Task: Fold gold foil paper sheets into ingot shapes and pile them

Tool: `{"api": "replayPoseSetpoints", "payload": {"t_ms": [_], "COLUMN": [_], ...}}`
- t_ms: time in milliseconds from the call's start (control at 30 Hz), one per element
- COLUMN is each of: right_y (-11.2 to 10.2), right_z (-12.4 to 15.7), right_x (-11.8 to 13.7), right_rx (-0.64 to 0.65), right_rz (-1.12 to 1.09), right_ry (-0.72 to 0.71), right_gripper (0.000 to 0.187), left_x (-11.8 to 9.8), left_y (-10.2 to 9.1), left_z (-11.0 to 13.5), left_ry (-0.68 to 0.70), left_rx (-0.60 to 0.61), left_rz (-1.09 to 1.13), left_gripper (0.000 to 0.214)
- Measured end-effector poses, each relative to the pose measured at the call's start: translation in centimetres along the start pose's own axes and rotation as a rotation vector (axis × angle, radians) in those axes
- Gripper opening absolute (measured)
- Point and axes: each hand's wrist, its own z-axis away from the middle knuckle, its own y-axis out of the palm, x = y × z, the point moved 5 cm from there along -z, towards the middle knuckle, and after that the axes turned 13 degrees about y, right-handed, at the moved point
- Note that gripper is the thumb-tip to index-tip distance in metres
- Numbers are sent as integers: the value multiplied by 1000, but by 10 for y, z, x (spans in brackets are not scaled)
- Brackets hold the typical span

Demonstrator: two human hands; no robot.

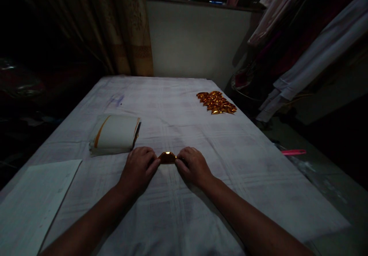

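A small folded piece of shiny gold foil (167, 158) stretches between my two hands, just above or on the cloth-covered table (184, 202). My left hand (141, 164) pinches its left end between thumb and fingers. At the other end, my right hand (193, 164) grips it in the same way. The foil has slanted corners and a bright highlight along its top edge. Beyond my right hand, toward the far right edge, lies a cluster of crinkled gold foil pieces (216, 102).
Left of my hands sits a folded pale stack (116, 133) with an orange stripe. A white paper sheet (37, 202) lies at the near left. Clothes (316, 53) hang at the right, a curtain (126, 26) at the back left. A pink object (293, 152) is beyond the right edge.
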Motion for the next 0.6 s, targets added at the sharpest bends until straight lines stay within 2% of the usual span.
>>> {"api": "replayPoseSetpoints", "payload": {"t_ms": [100, 233, 333, 467, 600], "right_y": [2, 5, 8, 9, 4], "right_z": [0, 0, -2, -1, 9], "right_x": [0, -2, -4, -5, 3], "right_rx": [-12, -48, -26, -9, 4], "right_rz": [15, 6, 13, 34, 164], "right_ry": [39, 65, 52, 45, -7], "right_gripper": [3, 12, 12, 11, 20], "left_x": [-1, 0, 0, -7, -17], "left_y": [3, 5, 5, 3, -1], "left_z": [-1, 0, 1, 0, -1], "left_ry": [5, -21, -10, 98, 230], "left_rx": [-2, -9, -28, -31, -48], "left_rz": [-22, -70, -74, -59, -166], "left_gripper": [23, 17, 12, 18, 21]}}
